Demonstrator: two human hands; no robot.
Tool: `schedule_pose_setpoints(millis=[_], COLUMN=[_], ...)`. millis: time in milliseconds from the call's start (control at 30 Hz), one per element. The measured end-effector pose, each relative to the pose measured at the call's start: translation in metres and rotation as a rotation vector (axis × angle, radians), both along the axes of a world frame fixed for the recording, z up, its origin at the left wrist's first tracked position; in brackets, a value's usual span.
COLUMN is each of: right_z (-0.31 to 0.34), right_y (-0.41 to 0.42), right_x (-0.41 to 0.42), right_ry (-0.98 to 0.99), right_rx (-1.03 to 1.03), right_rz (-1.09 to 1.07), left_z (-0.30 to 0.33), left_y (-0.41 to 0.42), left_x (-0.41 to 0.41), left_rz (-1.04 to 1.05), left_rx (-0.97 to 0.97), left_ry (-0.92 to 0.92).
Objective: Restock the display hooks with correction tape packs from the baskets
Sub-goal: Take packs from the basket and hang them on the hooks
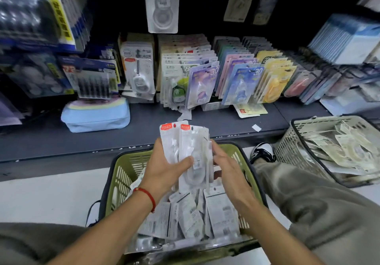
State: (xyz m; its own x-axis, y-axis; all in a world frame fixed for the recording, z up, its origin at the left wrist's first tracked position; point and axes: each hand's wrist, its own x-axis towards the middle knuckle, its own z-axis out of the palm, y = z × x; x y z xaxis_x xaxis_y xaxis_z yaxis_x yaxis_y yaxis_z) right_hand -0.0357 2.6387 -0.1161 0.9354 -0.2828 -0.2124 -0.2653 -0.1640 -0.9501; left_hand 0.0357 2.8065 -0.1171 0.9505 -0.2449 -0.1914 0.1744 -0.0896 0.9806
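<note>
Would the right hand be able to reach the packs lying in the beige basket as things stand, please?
Probably yes: the beige basket sits open-topped on that side with nothing above its packs. But the right hand first has to let go of the stack it shares with the left hand.

Dark grey shelf ledge (205, 124) spans full width, below black back panel (115, 13). Pale floor (51, 199) in front of ledge. Light blue pouch (95, 115) rests on ledge, left. Upper area dim; lower area brightly lit.
</note>
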Motion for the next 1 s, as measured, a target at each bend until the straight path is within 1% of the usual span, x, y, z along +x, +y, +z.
schedule_pose_setpoints(millis=[67,133,233,367,467,533,633,733,833,900,1000], right_z=[0.005,0.01,0.033,0.07,0.101,0.117,0.136,0.155,0.166,0.166,0.162], right_y=[-0.011,-0.017,-0.018,-0.021,-0.013,-0.004,0.007,0.012,0.016,0.018,0.02], right_x=[0.006,0.014,0.03,0.063,0.091,0.108,0.132,0.155,0.171,0.179,0.189], right_ry=[-0.058,-0.104,-0.073,-0.015,-0.088,-0.158,-0.247,-0.341,-0.453,-0.505,-0.521], right_rx=[0.022,0.032,0.161,0.286,0.353,0.306,0.184,0.124,0.07,0.014,-0.021], right_rz=[0.009,0.052,-0.009,0.11,0.143,0.126,0.127,0.196,0.235,0.193,0.161], left_z=[0.011,0.023,0.044,0.085,0.115,0.131,0.145,0.158,0.165,0.165,0.164], left_y=[0.005,0.007,0.008,0.005,0.006,0.009,0.016,0.025,0.03,0.033,0.035], left_x=[0.004,0.009,0.023,0.054,0.077,0.091,0.111,0.128,0.143,0.148,0.151], left_rz=[-0.02,-0.025,-0.002,-0.039,-0.113,-0.196,-0.232,-0.189,-0.112,-0.055,-0.004], left_rx=[-0.12,-0.168,-0.228,-0.26,-0.2,-0.174,-0.238,-0.31,-0.324,-0.323,-0.339], left_ry=[0.029,0.023,-0.025,-0.138,-0.202,-0.214,-0.235,-0.273,-0.326,-0.345,-0.35])
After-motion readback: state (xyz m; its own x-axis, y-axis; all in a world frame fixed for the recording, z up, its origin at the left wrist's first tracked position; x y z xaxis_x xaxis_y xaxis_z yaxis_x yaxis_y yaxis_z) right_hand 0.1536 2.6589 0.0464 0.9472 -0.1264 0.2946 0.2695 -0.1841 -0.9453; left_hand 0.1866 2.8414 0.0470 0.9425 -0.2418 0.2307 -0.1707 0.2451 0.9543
